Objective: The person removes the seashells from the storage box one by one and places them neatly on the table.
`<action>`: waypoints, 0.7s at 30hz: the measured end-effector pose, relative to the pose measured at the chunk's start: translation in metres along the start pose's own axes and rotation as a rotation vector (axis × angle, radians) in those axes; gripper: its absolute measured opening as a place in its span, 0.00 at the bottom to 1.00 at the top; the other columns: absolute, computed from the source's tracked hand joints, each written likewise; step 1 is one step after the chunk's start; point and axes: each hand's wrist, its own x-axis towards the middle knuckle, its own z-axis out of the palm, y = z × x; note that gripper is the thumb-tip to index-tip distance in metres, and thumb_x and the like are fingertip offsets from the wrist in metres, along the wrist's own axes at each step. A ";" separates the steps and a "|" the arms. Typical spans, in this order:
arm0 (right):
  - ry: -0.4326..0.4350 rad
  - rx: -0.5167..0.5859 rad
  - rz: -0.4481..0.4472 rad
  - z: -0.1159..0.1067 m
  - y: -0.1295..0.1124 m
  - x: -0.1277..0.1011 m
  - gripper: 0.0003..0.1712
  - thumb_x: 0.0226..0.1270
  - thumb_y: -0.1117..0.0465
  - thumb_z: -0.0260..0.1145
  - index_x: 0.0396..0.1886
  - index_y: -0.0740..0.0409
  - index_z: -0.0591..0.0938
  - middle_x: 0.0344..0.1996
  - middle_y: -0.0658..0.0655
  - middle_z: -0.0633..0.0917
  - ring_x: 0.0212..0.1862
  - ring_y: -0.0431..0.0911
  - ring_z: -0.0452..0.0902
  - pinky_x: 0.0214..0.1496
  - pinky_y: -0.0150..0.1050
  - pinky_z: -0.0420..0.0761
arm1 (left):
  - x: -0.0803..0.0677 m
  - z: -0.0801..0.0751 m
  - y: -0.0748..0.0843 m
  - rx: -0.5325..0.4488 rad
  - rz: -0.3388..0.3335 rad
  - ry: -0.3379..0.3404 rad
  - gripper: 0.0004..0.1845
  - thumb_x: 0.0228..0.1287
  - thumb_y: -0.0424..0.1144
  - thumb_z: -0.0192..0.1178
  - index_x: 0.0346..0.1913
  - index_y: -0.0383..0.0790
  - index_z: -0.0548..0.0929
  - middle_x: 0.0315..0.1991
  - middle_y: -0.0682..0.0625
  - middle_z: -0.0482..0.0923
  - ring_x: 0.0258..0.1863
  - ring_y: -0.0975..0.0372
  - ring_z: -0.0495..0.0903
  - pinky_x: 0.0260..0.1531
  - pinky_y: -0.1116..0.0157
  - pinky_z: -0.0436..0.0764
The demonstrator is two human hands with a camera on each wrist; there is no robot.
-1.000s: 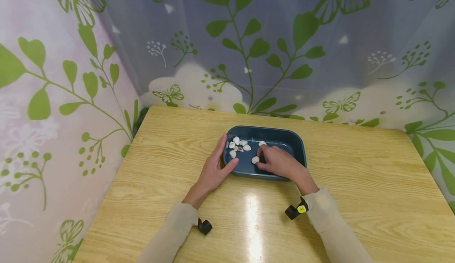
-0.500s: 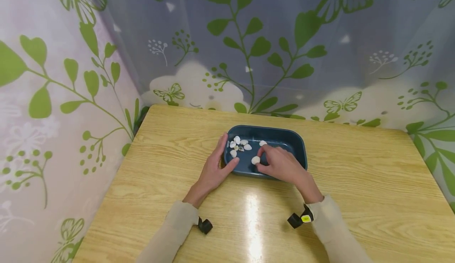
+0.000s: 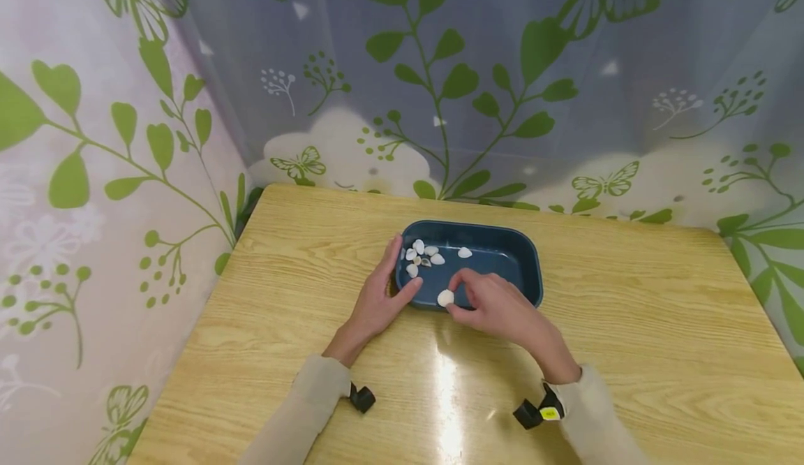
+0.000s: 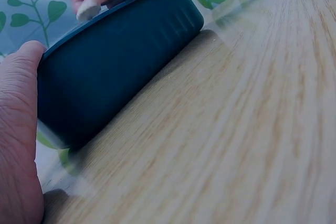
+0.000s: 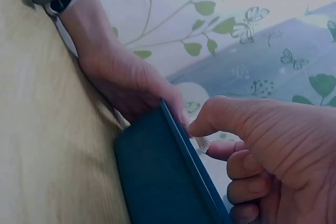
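Two bare hands work at a dark blue rectangular plastic tray (image 3: 502, 238) that sits in the middle of the head view on a light wooden table (image 3: 628, 325). The right hand (image 3: 496, 304) has its thumb and forefinger curled to pinch a single small white seashell (image 3: 445, 298), held just at the tray's near rim, a little below centre of the frame; the left wrist view shows the same shell (image 4: 87, 10) raised above the rim in the upper left of that picture, so it is clear of the tray floor rather than resting there. The left hand (image 3: 377, 297) lies with straight, relaxed fingers flat against the tray's left wall, thumb at the near corner, holding nothing; judging by that contact, it steadies the tray so it does not slide. A small cluster of pale seashells (image 3: 421, 257) lies in the tray's far left corner, and one more white shell (image 3: 464, 253) rests apart from them near the back wall. Behind the table hangs a curtain printed with green leaves and butterflies (image 3: 440, 67).
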 end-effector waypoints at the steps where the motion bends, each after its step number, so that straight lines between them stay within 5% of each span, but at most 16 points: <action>1: -0.001 0.003 -0.008 0.001 -0.003 -0.002 0.14 0.69 0.55 0.72 0.48 0.55 0.82 0.16 0.41 0.69 0.16 0.35 0.61 0.19 0.30 0.62 | 0.000 0.000 0.000 -0.001 0.001 0.000 0.47 0.74 0.63 0.59 0.85 0.63 0.44 0.86 0.56 0.43 0.84 0.65 0.42 0.81 0.51 0.51; 21: -0.072 0.026 -0.092 0.026 -0.028 -0.019 0.15 0.66 0.57 0.74 0.49 0.54 0.82 0.18 0.39 0.68 0.19 0.31 0.59 0.22 0.28 0.62 | 0.001 0.001 -0.002 0.001 0.009 0.012 0.47 0.73 0.61 0.61 0.86 0.61 0.46 0.86 0.55 0.45 0.83 0.67 0.43 0.81 0.53 0.53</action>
